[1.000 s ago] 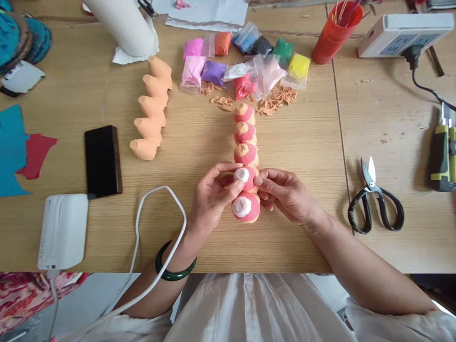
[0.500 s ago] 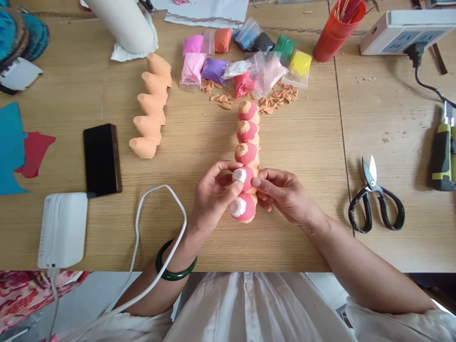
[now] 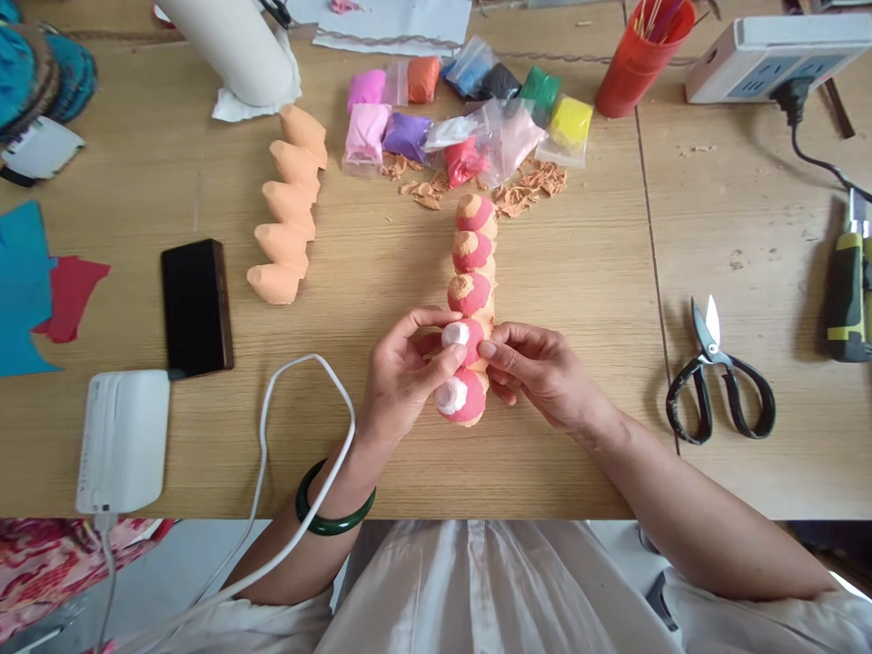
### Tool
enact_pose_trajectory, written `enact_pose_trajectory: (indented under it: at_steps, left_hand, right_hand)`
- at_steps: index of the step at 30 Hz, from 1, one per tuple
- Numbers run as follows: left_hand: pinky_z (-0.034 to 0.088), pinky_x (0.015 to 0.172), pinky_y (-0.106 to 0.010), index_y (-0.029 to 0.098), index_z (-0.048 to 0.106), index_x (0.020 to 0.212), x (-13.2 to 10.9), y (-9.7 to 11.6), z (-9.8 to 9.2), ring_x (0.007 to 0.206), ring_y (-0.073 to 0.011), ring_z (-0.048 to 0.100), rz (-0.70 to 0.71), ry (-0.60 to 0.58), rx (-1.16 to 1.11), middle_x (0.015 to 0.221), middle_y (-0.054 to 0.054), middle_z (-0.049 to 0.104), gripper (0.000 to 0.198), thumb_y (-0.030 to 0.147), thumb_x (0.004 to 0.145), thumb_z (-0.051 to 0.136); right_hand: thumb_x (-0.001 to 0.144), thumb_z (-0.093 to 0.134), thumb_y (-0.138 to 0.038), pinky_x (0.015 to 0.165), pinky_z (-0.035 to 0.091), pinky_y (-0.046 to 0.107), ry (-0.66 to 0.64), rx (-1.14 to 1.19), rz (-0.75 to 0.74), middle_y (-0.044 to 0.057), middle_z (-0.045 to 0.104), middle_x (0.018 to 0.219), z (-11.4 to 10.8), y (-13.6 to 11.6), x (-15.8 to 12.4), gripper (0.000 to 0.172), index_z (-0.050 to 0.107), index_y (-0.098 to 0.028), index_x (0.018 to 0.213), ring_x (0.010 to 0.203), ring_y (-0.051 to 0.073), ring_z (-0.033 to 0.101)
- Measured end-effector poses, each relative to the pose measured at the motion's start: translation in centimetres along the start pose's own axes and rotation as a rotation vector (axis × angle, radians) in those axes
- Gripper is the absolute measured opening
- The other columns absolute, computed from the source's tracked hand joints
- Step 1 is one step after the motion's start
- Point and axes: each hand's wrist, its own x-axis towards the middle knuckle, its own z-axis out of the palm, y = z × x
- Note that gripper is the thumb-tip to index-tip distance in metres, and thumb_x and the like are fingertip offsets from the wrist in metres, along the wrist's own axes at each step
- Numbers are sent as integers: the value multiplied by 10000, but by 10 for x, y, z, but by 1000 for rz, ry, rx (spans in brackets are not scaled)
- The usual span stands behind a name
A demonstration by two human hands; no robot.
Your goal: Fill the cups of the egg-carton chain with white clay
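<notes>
A row of orange cones coated in pink clay [image 3: 470,282] lies in the middle of the wooden table [image 3: 579,300]. The two nearest cones carry white clay tips. My left hand [image 3: 401,381] pinches the second cone's white tip between thumb and forefinger. My right hand [image 3: 538,372] grips the same row from the right, fingers curled against its side. A plain orange row of cones [image 3: 290,204] lies apart at the upper left.
Bags of coloured clay [image 3: 470,113] and orange crumbs lie behind the row. Black scissors [image 3: 718,386] and a yellow-black tool [image 3: 845,291] are at the right. A phone [image 3: 196,307], a white charger [image 3: 123,440] with its cable, a red cup [image 3: 640,59] and a power strip [image 3: 769,54] are around.
The near end of the pink row has swung slightly to the left in my hands. Both hands keep their hold.
</notes>
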Motion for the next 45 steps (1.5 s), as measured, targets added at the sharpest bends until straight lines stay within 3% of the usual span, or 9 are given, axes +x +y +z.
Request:
enact_pose_trajectory:
  at_steps: [6, 9, 14, 18, 24, 28, 33, 37, 45]
  left_hand:
    - [604, 692, -226, 191, 733, 1060, -3, -2, 0, 861, -154, 768, -12, 22, 36, 953, -46, 798, 350, 385, 840, 924]
    - [624, 765, -248, 223, 750, 1142, -3, -2, -1, 956, -174, 763, 14, -14, 35, 1057, -58, 778, 349, 395, 876, 894]
    - [634, 970, -299, 276, 819, 1235, -3, -2, 0, 1135, -198, 714, 203, -21, 159, 1283, -78, 671, 274, 366, 978, 789]
    - [671, 940, -301, 266, 818, 1284, -5, -2, 1, 1142, -214, 711, 384, -11, 313, 1258, -92, 631, 310, 345, 991, 758]
    - [702, 961, -333, 322, 728, 1461, -10, 3, 1, 1204, -249, 690, 471, -104, 379, 1316, -101, 607, 492, 236, 976, 725]
    - [709, 969, -350, 435, 628, 1554, -11, 3, 4, 1207, -246, 694, 436, -128, 271, 1385, -78, 573, 655, 174, 962, 733]
    - [719, 916, -343, 332, 726, 1457, -11, 3, 5, 1156, -252, 723, 384, -133, 182, 1362, -100, 605, 544, 199, 934, 790]
    - [714, 900, -333, 321, 748, 1419, -12, 6, 6, 1149, -255, 734, 350, -160, 143, 1338, -102, 612, 478, 217, 953, 779]
    - [698, 965, -327, 332, 769, 1379, -11, 6, 5, 1186, -237, 734, 321, -163, 67, 1330, -84, 602, 415, 213, 982, 765]
  right_hand:
    - [767, 967, -518, 433, 369, 213, -4, -34, -5, -60, 556, 570, 0, 3, 0, 454, 675, -174, 715, 483, 68, 484]
    - [766, 964, -524, 442, 378, 217, 7, -6, 5, -58, 556, 580, -1, 1, 0, 453, 673, -179, 724, 496, 75, 488]
    - [764, 937, -490, 437, 383, 228, 44, 133, 91, -34, 568, 604, -2, -5, 2, 410, 670, -182, 723, 507, 89, 478]
    - [752, 924, -547, 431, 344, 237, 59, 135, 134, -25, 555, 614, -3, -7, 3, 457, 647, -189, 688, 524, 97, 447]
    - [728, 957, -522, 507, 331, 238, 37, 140, 142, -13, 568, 689, -7, -8, 1, 437, 700, -169, 732, 604, 99, 433]
    - [718, 947, -519, 541, 327, 261, 21, 172, 161, -14, 539, 697, -7, -7, 1, 427, 693, -176, 737, 620, 114, 415]
    - [712, 905, -512, 557, 316, 286, 8, 160, 189, -13, 517, 696, -7, -5, -1, 394, 667, -201, 749, 615, 135, 383]
    - [733, 854, -532, 598, 369, 311, 16, 134, 212, -1, 534, 719, -7, -4, -1, 368, 649, -228, 768, 633, 162, 408]
    - [752, 896, -505, 548, 287, 278, -31, 119, 120, -9, 515, 716, -6, -5, -1, 405, 642, -191, 722, 618, 125, 394]
